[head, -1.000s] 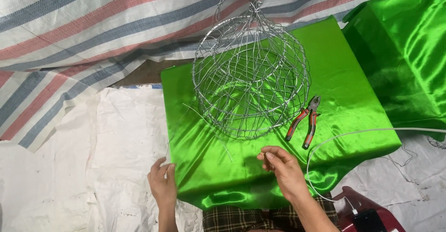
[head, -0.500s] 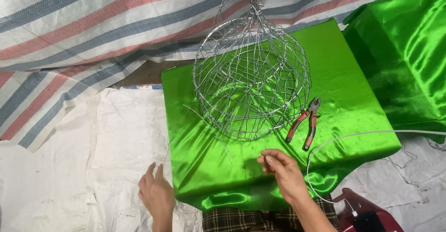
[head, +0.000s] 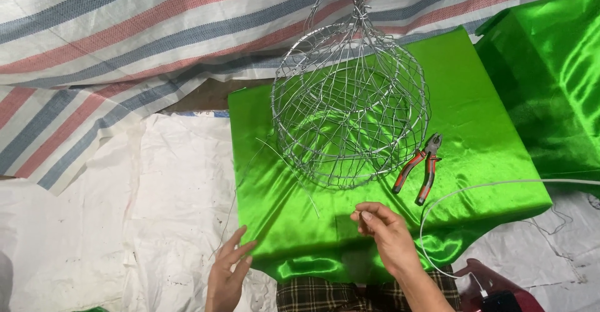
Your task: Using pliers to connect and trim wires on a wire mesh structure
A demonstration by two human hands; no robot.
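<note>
A round wire-mesh ball frame (head: 351, 113) hangs from a chain above a sheet of bright green satin cloth (head: 475, 99). My right hand (head: 382, 231) hovers over the cloth's near edge, its fingertips pinched together on a thin wire end. My left hand (head: 229, 273) is lower left with fingers spread, beside the cloth's corner, touching a thin wire (head: 236, 190) that runs up along the cloth's left edge. Red-handled pliers (head: 419, 167) lie on the cloth to the right of the ball.
White sacking (head: 125, 224) covers the floor on the left. A striped tarp (head: 125, 43) lies behind. More green satin (head: 550, 74) is piled at right. A white cable (head: 500, 187) curves to a phone (head: 500, 301) on a dark red stool.
My left hand has slid down and left off the cloth's edge onto the white sacking and opened its fingers. My right hand has barely shifted.
</note>
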